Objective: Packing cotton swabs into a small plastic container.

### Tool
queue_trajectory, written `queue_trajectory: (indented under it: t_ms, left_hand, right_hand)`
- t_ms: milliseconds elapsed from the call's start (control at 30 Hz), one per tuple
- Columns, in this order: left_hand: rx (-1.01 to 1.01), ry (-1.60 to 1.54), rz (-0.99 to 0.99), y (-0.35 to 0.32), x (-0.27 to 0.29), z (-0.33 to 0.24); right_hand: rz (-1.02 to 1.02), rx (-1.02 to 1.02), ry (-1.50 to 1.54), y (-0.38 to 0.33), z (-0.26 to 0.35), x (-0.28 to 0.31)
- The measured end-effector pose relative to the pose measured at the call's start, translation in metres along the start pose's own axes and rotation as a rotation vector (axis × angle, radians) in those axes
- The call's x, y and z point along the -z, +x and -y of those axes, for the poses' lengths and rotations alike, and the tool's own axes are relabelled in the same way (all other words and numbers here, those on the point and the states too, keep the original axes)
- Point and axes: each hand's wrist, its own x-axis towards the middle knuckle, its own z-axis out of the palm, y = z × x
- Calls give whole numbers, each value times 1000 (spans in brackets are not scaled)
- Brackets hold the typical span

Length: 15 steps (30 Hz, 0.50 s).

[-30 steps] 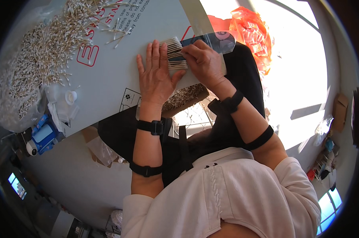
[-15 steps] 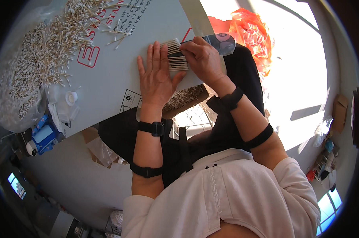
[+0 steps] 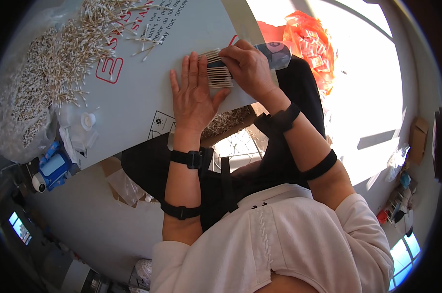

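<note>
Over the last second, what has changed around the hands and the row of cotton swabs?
Very little. The right hand has shifted slightly on the row of cotton swabs, fingers pressing at its upper edge. The left hand stays flat on the white sheet beside the row. The clear packet under the right hand, the loose swab pile and the orange bag have not moved.

Left hand (image 3: 194, 97) flat beside cotton swab row (image 3: 219, 75); right hand (image 3: 248, 68) pinching it.
</note>
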Motion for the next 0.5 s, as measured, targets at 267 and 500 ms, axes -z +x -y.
queue_trajectory:
  t_ms: [267, 500]
  left_hand:
    - [4, -17, -6, 0, 0, -1]
    - [6, -27, -12, 1, 0, -1]
  right_hand:
    - [64, 37, -43, 2, 0, -2]
    - [159, 37, -81, 15, -6, -4]
